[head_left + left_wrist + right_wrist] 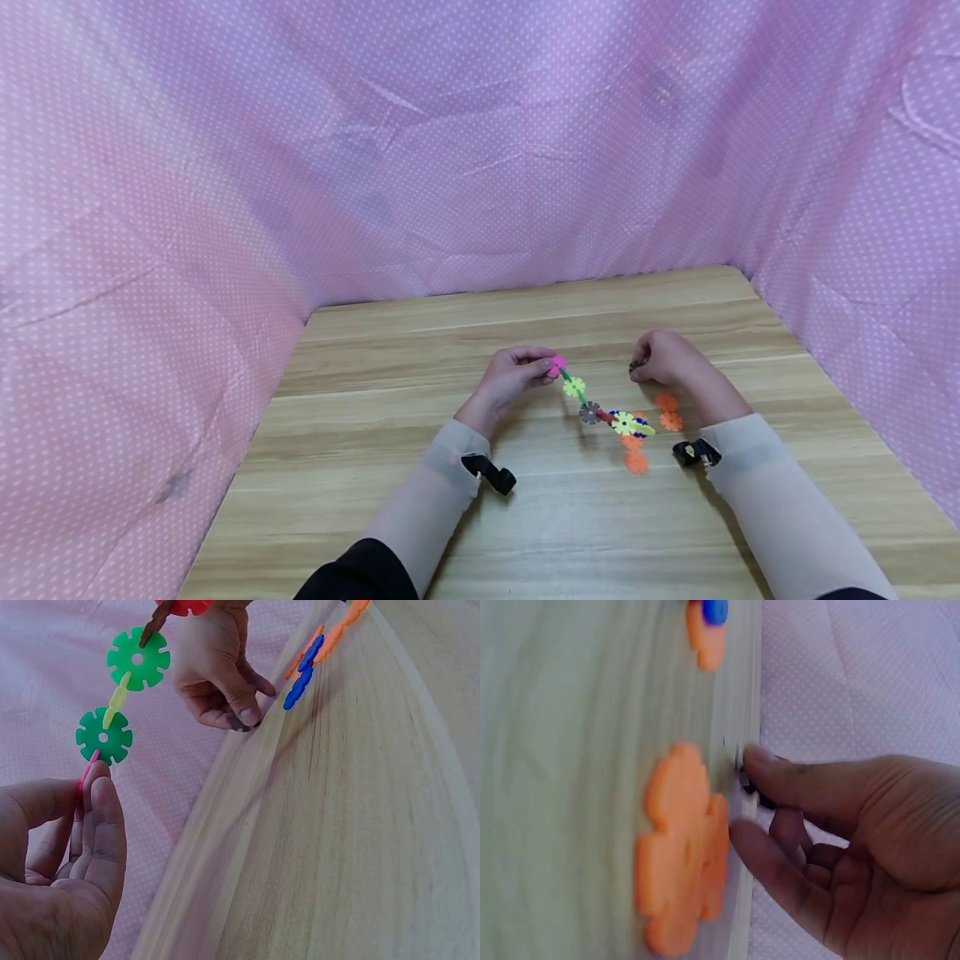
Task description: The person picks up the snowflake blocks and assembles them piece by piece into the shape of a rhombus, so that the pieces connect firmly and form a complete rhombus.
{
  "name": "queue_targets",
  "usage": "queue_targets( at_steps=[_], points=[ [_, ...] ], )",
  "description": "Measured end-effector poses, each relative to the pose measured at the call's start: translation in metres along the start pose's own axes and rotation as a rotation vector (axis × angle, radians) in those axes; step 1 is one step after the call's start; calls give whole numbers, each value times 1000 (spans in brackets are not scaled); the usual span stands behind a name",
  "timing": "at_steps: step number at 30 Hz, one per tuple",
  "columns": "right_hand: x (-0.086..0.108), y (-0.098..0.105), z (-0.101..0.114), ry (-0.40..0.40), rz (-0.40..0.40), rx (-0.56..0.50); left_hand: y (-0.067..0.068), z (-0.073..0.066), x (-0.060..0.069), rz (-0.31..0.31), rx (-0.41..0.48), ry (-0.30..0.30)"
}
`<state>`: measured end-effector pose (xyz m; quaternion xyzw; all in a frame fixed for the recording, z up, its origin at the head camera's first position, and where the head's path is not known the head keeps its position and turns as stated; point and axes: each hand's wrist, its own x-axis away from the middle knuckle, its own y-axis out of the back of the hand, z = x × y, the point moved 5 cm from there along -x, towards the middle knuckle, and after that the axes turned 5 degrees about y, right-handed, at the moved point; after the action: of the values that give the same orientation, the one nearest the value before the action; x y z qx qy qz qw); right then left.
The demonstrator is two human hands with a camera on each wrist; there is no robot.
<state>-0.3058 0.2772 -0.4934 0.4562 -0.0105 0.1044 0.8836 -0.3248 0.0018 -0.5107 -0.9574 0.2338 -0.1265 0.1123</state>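
My left hand (512, 382) pinches a pink notched disc (557, 366) at the upper end of a chain of interlocked discs. From it the chain runs down to the right through green, a yellow disc (573, 387), a brown disc (589, 412) and red, to a cluster with yellow, blue and orange pieces. In the left wrist view two green discs (103, 736) are joined by a yellow one (117, 700). My right hand (670, 362) holds a small dark piece (757, 789) between thumb and fingers, apart from the chain; its shape is mostly hidden.
Two orange discs (670, 420) lie on the wooden table (375, 400) beside my right wrist. More orange pieces (636, 462) extend below the cluster. Pink dotted cloth (480, 167) surrounds the table's back and sides.
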Motion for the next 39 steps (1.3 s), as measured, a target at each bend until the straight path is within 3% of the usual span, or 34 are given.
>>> queue_targets(
  at_steps=[4,12,19,29,39],
  points=[
    [-1,0,5,32,-23,-45,2,2,-1,-9,13,2],
    [-2,3,39,190,-130,-202,3,1,0,-53,6,4],
    [0,-8,67,302,-132,-259,2,1,0,-37,21,-12],
    [3,-18,80,353,-111,-326,0,1,0,-33,6,-22],
    [4,-21,83,355,-125,-367,2,3,0,-37,27,-20]
  ],
)
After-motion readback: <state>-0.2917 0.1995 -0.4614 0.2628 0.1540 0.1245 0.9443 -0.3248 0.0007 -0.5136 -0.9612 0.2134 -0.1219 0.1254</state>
